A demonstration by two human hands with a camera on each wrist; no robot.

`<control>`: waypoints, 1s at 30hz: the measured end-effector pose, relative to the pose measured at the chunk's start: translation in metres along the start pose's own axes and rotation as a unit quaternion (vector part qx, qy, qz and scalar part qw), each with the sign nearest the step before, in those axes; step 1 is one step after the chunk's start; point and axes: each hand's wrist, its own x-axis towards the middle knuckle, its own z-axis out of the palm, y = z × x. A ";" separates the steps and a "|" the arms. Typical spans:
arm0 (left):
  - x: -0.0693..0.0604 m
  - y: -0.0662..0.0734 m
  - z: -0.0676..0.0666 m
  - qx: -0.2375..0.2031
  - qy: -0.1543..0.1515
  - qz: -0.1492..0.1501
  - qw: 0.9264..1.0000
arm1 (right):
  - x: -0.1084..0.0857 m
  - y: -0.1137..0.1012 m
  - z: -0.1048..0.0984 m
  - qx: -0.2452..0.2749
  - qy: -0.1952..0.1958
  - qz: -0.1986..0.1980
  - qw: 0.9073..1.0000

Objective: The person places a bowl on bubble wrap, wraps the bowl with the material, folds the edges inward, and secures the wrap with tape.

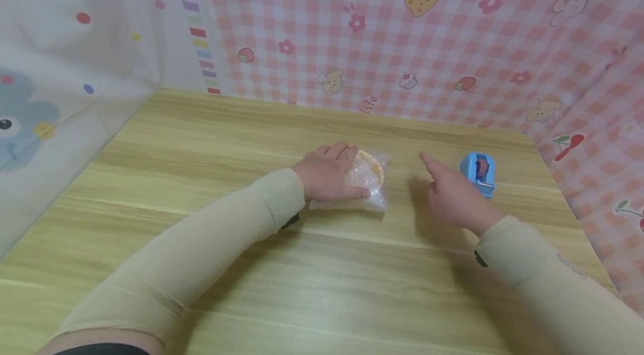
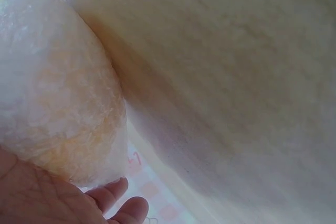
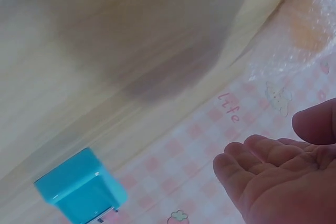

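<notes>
A clear bubble-wrap parcel [image 1: 369,176] lies on the table, with a round thing with a yellow-orange rim inside; its exact kind is blurred by the wrap. Over the parcel's left part rests my left hand [image 1: 327,173], thumb stretched across the near side and fingers toward the far edge. The left wrist view shows the wrap [image 2: 63,87] against the palm, with two fingertips reaching past it. To the right, apart from the parcel, my right hand [image 1: 453,198] hovers with fingers extended and holds nothing. Just beyond it stands a blue tape dispenser [image 1: 478,173].
The wood-grain table [image 1: 322,288] meets a pink checked cloth [image 1: 312,25] with cartoon prints at the back and right. A white printed sheet [image 1: 100,53] hangs at the left. In the right wrist view the blue tape dispenser [image 3: 79,182] sits near the table's far side.
</notes>
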 end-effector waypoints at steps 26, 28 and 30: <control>-0.001 0.001 0.000 -0.009 -0.002 -0.004 1.000 | -0.005 0.052 -0.019 -0.023 0.052 0.042 0.998; -0.001 0.002 0.000 -0.010 -0.002 -0.004 1.000 | -0.007 0.056 -0.019 -0.027 0.055 0.041 0.997; -0.001 0.002 0.000 -0.009 -0.001 -0.004 1.000 | -0.008 0.061 -0.019 -0.032 0.060 0.039 0.997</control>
